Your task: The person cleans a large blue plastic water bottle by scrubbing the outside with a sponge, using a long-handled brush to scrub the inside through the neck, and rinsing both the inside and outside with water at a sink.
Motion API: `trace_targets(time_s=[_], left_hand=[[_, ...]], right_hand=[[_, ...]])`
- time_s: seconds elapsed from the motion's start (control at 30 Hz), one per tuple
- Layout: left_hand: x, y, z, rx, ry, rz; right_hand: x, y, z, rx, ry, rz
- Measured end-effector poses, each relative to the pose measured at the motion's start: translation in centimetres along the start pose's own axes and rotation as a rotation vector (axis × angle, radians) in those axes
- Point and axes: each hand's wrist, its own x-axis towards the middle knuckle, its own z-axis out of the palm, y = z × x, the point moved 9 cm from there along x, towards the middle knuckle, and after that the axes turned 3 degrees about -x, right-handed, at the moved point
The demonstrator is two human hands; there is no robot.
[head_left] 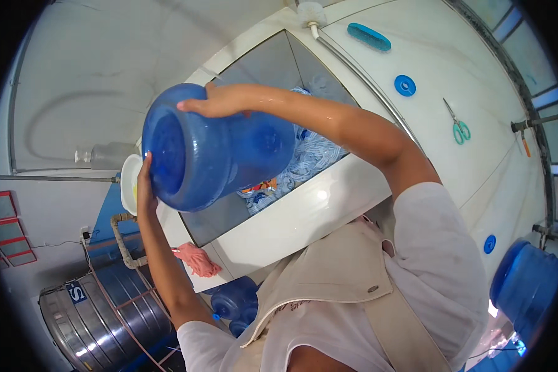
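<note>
A large blue water jug [211, 161] lies tilted on its side above a grey-lined basin [198, 229], its round base toward the left. My left hand [144, 185] presses along the rim of that base, fingers mostly hidden behind it. Over the top of the jug reaches my right hand [220, 102], thumb extended near the base and the other fingers curled out of sight. Between them, both hands hold the jug. Bundled pale blue-and-white material [313, 155] fills part of the basin beneath it. The jug's neck cannot be seen.
A pink cloth [196, 259] rests on the basin's near-left rim. On the white counter [440, 56] lie a teal brush [369, 37], a blue disc [405, 85] and green-handled scissors [460, 129]. A long-handled brush [347, 59] crosses the far rim. More jugs [232, 297] stand below; a steel tank [87, 316] is lower left.
</note>
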Motion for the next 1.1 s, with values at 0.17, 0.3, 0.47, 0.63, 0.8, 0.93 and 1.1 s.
trace_targets(time_s=[0.17,0.3,0.47,0.63,0.8,0.93,1.1], left_hand=[[2.0,-2.6,0.2,0.042,-0.001,0.017],[2.8,-2.9,1.9,0.16,-0.007,0.041],[3.2,-5.3,3.2,0.235,0.012,-0.022],[2.7,-9.9,3.6,0.265,0.095,-0.038],[0.2,-10.6,6.5,-0.112,-0.054,-0.131],[-0.8,-11.8,-13.6,-0.326,0.749,0.461],[-1.5,-17.4,-27.5,-0.574,0.898,0.129]], right_hand=[[-0.6,1.9,-0.4,-0.028,0.061,-0.024],[-0.5,4.7,-0.8,0.028,0.068,0.026],[0.1,8.5,-0.2,0.096,0.059,0.09],[1.1,12.2,0.8,0.151,0.102,0.115],[0.7,15.7,-4.3,-0.023,0.554,0.042],[-2.1,12.6,-5.8,-0.56,0.776,-0.258],[-2.9,12.1,-5.2,-0.758,0.83,-0.165]])
